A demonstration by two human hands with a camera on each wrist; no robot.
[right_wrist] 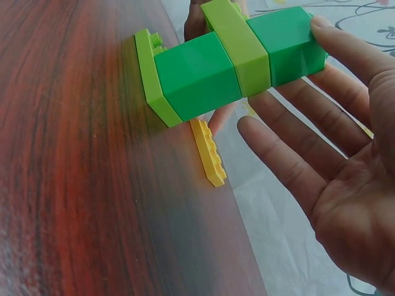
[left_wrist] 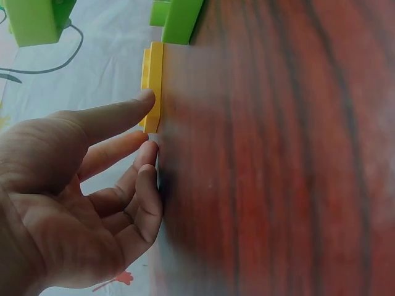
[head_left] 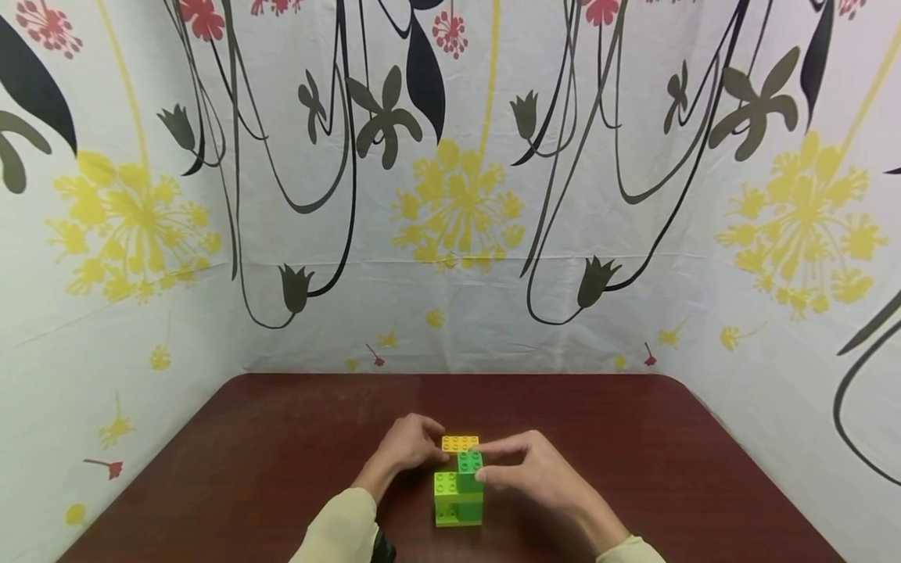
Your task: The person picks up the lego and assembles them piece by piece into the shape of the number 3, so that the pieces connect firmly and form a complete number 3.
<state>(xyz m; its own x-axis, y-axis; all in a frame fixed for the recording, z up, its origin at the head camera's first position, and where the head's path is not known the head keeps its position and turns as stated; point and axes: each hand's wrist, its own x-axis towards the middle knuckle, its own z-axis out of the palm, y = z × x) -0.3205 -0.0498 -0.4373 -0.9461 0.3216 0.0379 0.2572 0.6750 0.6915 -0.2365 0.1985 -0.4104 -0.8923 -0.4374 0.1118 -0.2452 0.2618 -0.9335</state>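
Note:
A tower of toy building bricks stands on the table: a lime base plate (right_wrist: 148, 80), a dark green brick (right_wrist: 197, 74), a lime brick (head_left: 446, 486), and a dark green top brick (head_left: 470, 463). My right hand (head_left: 545, 473) pinches the top brick between thumb and forefinger; its other fingers are spread behind the tower in the right wrist view. Behind the tower a thin yellow brick (head_left: 461, 443) lies flat, studs up. My left hand (head_left: 410, 443) holds its left end, thumb on the near side and forefinger at the far side, other fingers curled.
The dark red-brown wooden table (head_left: 296, 438) spreads around the bricks. Its far edge meets a white cloth (head_left: 450, 313) with a printed flower pattern, which hangs at the back and on both sides.

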